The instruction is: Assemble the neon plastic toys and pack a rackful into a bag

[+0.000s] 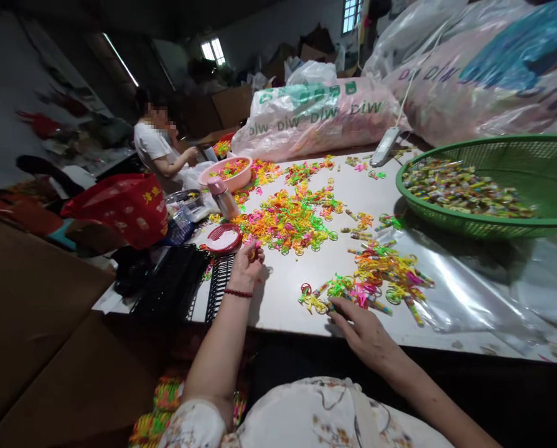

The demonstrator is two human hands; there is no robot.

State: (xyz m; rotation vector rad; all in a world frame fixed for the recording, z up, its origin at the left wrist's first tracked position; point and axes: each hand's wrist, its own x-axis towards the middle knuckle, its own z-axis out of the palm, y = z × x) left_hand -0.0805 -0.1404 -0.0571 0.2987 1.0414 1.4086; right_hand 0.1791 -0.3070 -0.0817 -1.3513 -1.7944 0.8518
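Observation:
My left hand (248, 269), with a beaded bracelet at the wrist, is at the near edge of a large pile of small bright plastic pieces (290, 218). Its fingers are curled; whether something small is between them I cannot make out. My right hand (365, 326) is low over the white table, thumb and forefinger closed at the end of a small yellow plastic toy (314, 302). Just beyond it lies a heap of patterned stick toys (388, 270) with coloured plastic ends. The right fingertips are partly hidden.
A green basket (483, 227) of patterned sticks stands at right, by clear plastic sheets (450, 280). Black racks (170, 283), a red dish (224, 249), a bottle (224, 198) and a pink basin (236, 182) are left. Another person (154, 146) sits behind; stuffed bags (315, 118) line the back.

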